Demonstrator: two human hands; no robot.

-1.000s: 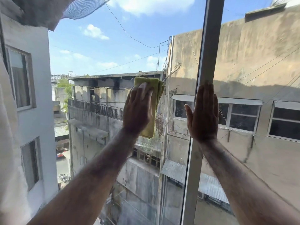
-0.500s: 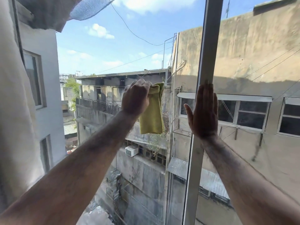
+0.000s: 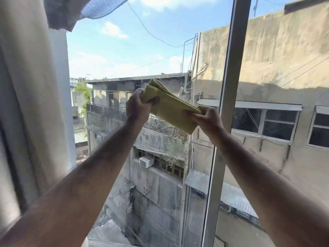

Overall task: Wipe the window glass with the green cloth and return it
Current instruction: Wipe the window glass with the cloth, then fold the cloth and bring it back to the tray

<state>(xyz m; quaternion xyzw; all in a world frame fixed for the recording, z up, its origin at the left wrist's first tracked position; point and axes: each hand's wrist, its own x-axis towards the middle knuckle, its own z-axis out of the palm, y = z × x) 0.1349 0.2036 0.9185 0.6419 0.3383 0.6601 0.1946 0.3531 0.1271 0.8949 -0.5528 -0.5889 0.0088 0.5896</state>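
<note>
The folded green cloth is stretched between both my hands in front of the window glass, off the pane. My left hand grips its upper left end with the fingers closed. My right hand pinches its lower right end, just left of the grey window frame post. The cloth slopes down from left to right.
A pale curtain hangs along the left edge. The vertical frame post divides the glass into a left pane and a right pane. Concrete buildings and a street lie outside, far below.
My left hand lifted the cloth off the glass and bunched it. My right hand left the frame post, moved left and took hold of the cloth's other end.
</note>
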